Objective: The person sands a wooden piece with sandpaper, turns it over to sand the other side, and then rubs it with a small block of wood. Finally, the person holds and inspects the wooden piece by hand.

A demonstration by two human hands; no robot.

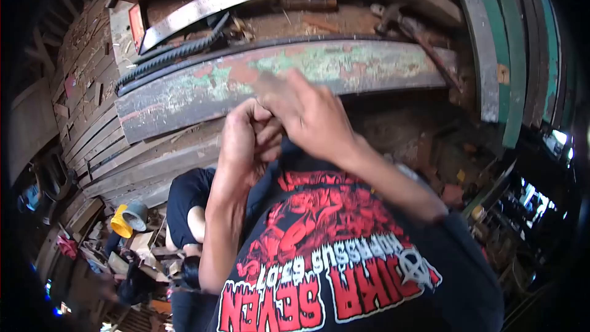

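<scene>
Both hands sit just below the peeling green beam (344, 64). Left hand (246, 141): clenched fist, the edge of the black shirt (344, 258) bunched directly under its fingers (263, 136). Right hand (310, 117): fingers bent, overlapping the left knuckles; blurred, grip unreadable.

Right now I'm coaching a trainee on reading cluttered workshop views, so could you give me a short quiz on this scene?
1. True or false: the left hand is curled into a fist at the edge of the black shirt.
2. The print on the black shirt is mainly: A) blue, B) red and white, C) yellow.
3. Fill in the blank: the long beam behind the right hand has peeling ____ paint.

Key: 1 true; 2 B; 3 green.
</scene>
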